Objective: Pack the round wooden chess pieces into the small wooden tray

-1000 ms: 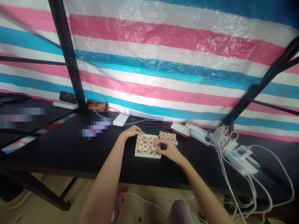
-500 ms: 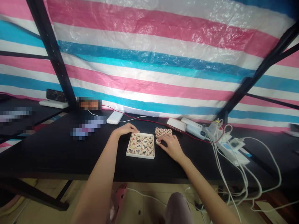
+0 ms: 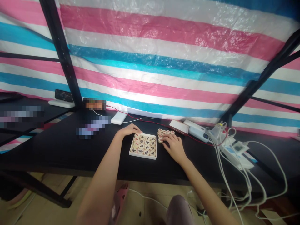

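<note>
A shallow white square box (image 3: 142, 156) lies on the black table, filled with rows of round Chinese chess pieces marked in red or black. At its far left corner is my left hand (image 3: 131, 129), the fingertips closed on the rim. To the right of the box, a block of Chinese chess pieces (image 3: 166, 132) with red markings sits on the tabletop. My right hand (image 3: 173, 144) reaches over this block from the near side and covers part of it. Its fingers are bent around a Chinese chess piece (image 3: 160, 141) at the block's near left corner.
Behind the pieces lie a brown-and-white box (image 3: 179, 127) and a white device (image 3: 196, 130). A power strip (image 3: 239, 157) with tangled white cables is at the right. A white power bank (image 3: 119, 117) and a red cable run along the back. Black metal posts (image 3: 61, 53) frame the table.
My right hand has brought the loose chess piece up against the block's near left corner. My left hand stays at the box's corner. The whole view has shifted slightly.
</note>
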The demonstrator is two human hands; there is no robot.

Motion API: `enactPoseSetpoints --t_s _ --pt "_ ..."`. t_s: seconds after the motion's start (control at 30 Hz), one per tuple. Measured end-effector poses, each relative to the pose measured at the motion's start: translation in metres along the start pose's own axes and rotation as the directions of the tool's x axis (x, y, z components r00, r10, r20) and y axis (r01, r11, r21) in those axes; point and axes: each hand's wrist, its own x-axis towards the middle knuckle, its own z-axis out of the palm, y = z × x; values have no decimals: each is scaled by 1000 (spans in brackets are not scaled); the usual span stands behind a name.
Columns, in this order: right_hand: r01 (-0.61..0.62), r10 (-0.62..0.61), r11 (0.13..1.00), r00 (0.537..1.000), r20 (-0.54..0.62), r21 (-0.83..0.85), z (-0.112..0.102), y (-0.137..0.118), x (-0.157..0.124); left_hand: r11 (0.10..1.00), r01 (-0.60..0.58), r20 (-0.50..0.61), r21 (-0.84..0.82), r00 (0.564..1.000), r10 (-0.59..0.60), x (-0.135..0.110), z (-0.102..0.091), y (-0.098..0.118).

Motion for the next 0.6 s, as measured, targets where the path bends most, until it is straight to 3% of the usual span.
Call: enactPoseSetpoints --t_s 0.2,0.3,0.43,0.5,0.6 --pt "-71 80 993 993 -90 99 -13 -28 6 1000 -7 -11 -14 1000 7 -2 2 2" --pt "51 -50 982 999 -8 183 -19 -57 18 1000 -23 -10 -15 1000 23 -2 2 2" --pt "245 -262 955 961 92 167 -14 -90 37 999 -45 -8 -10 999 45 -1 1 0" --pt "283 -299 951 945 134 126 -9 -97 43 999 -48 -7 -9 999 48 -1 1 -1" --pt "252 -263 964 950 167 86 -2 -96 44 999 -48 -3 -11 999 48 -1 0 -1"
